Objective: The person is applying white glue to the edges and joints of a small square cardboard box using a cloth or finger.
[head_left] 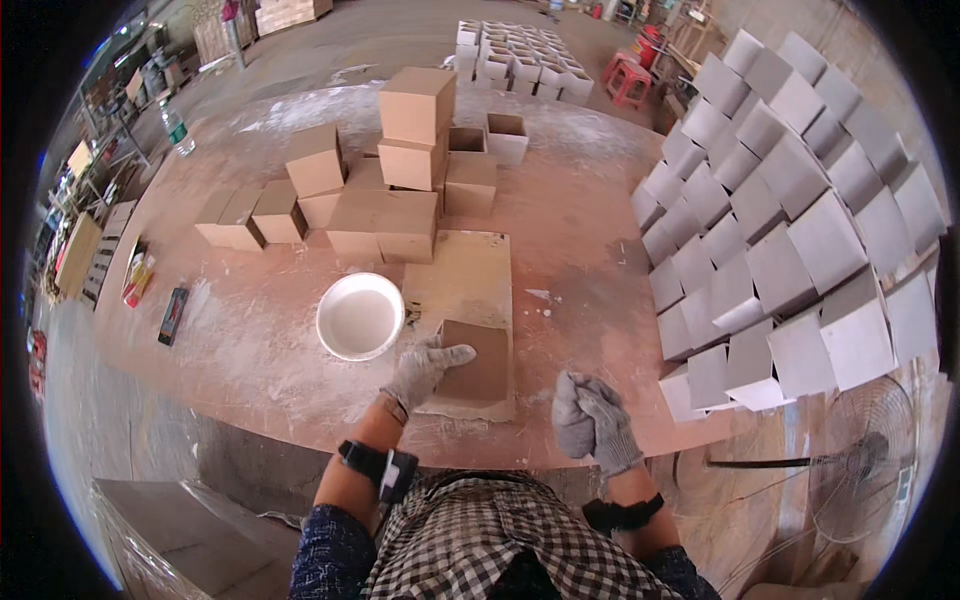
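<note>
A brown square box (474,362) rests on a tan board at the table's near edge. My left hand (425,370), in a grey knit glove, grips its left side, the thumb lying over the upper face. To the right, apart from the box, my gloved right hand (610,425) is closed around a bunched grey cloth (573,416). Left of the board stands a white bowl (328,320) with pale white contents. Beyond it are several brown boxes (380,222), some stacked on others.
Rows of stacked whitish boxes (760,270) rise along the table's right side. A water bottle (177,132) and a dark narrow box (173,316) are on the left of the table (250,355). A fan (865,455) stands at the lower right.
</note>
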Available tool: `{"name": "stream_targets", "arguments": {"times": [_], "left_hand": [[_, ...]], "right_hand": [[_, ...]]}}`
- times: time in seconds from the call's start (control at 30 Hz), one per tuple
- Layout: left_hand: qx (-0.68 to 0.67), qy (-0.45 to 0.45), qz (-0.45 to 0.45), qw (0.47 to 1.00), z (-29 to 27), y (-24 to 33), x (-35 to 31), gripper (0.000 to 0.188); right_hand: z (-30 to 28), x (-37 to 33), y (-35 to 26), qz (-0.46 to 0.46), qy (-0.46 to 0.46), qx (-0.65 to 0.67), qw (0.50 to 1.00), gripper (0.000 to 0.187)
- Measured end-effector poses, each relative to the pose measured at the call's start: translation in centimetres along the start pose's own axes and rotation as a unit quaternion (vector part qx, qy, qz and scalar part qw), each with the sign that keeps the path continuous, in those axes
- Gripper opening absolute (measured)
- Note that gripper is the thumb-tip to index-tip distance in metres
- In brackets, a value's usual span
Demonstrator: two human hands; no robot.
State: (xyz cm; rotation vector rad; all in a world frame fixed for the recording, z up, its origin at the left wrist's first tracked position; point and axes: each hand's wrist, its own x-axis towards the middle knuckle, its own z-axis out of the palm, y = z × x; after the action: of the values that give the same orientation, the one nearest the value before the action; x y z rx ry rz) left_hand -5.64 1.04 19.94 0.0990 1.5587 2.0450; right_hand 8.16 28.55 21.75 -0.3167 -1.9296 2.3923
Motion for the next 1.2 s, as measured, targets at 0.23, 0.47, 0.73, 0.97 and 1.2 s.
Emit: {"name": "stream_targets", "arguments": {"times": [0.23,0.47,0.73,0.97,1.2], "left_hand": [[0.028,0.017,0.037,0.999,-5.2,-2.5,-2.6,0.056],[-0.013,-0.02,0.031,0.999,-7.5,-9.0,-7.4,0.059],[0.171,0.048,0.183,0.967,-5.1,-9.3,-8.5,0.036],[0.404,0.269,0.26,0.835,-7.5,-7.0,-20.0,0.026],[0.147,0.28,0.182,0.931,-8.8,-8.3,-24.1,0.016]], "right_hand": [[1.1,2.4,2.5,0.102,-0.105,0.139,0.979,0.036],[2.0,3.9,3.4,0.177,-0.157,0.146,0.96,0.036],[12.0,13.2,-0.5,-0.074,-0.272,-0.255,0.925,0.012],[23.4,20.3,4.2,-0.341,-0.312,-0.674,0.576,0.019],[31.2,21.9,8.7,-0.17,-0.347,-0.811,0.44,0.026]]}}
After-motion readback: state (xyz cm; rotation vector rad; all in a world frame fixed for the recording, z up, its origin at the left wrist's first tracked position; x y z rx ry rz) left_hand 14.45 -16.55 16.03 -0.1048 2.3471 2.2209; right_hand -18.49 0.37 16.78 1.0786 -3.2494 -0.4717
